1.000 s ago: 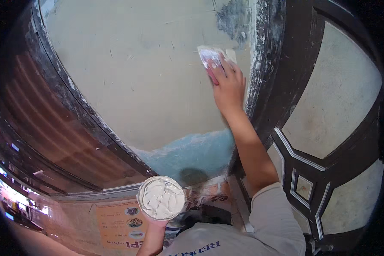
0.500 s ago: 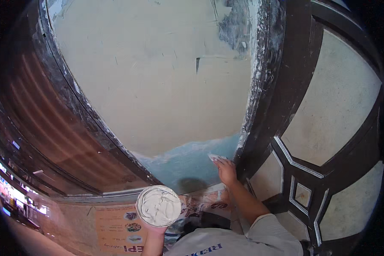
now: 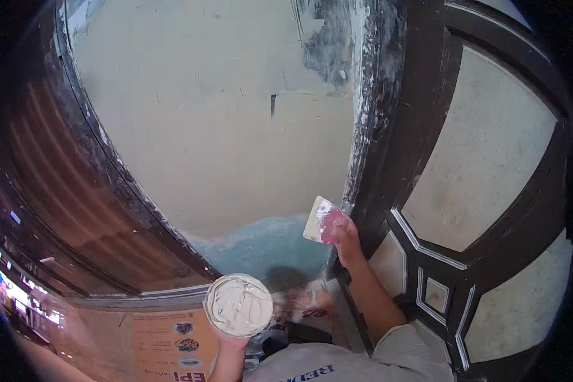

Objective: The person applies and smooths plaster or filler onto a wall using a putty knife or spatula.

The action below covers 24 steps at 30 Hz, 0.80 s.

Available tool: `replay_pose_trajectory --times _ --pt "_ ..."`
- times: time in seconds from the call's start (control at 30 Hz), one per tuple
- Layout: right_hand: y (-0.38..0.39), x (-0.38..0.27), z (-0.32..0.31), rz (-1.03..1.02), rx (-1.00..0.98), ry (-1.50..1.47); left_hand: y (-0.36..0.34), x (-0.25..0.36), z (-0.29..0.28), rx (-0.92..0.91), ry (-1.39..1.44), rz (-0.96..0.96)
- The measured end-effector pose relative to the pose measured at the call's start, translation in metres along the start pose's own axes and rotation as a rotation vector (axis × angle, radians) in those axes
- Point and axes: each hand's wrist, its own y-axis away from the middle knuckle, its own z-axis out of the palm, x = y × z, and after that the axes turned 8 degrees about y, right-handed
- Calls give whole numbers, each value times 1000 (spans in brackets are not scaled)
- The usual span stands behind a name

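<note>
Right hand [image 3: 346,237]: closed, thumb across the near face of a pink and cream scraper [image 3: 325,221], which it grips by the right side. The scraper projects to the left of this hand, broad face toward the viewer, with white smears on it. Whether it touches the surface behind cannot be determined.

Left hand [image 3: 231,342]: has hold of a round tub [image 3: 207,296] from beneath and the near side. Its fingers are largely hidden, so how far they are spread cannot be told. The tub sits directly above this hand, filled with creamy white paste [image 3: 240,307] whose surface is ridged.

Changes noted: one second ago the right hand was high on the wall [image 3: 204,134], scraper against it. Half a second ago it was low, over the blue patch [image 3: 254,245], scraper seen nearly edge-on. Now it is slightly higher than that, and the scraper is turned to show its face. The left hand and tub have stayed in nearly the same position. A dark mark [image 3: 273,106], above and left of the right hand, remains visible as half a second ago.

Surroundings: a dark door [image 3: 420,184] with pale panels stands right of the right hand; an orange poster [image 3: 162,344] lies left of the left hand.
</note>
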Motion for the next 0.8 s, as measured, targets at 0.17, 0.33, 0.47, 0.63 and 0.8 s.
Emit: replay_pose_trajectory --times 0.17,0.33,0.47,0.63,0.8 --pt "-3 4 4 3 49 -54 1 -2 -5 120 180 -66" --pt "-22 -33 33 -92 105 99 2 12 -12 102 158 11" --pt "-48 -95 66 -622 183 641 -5 35 -14 97 234 -14" --pt "-81 -163 97 -931 415 828 -12 66 -10 8 135 17" --pt "-119 -159 140 -1025 689 1025 -25 93 -27 -87 6 49"
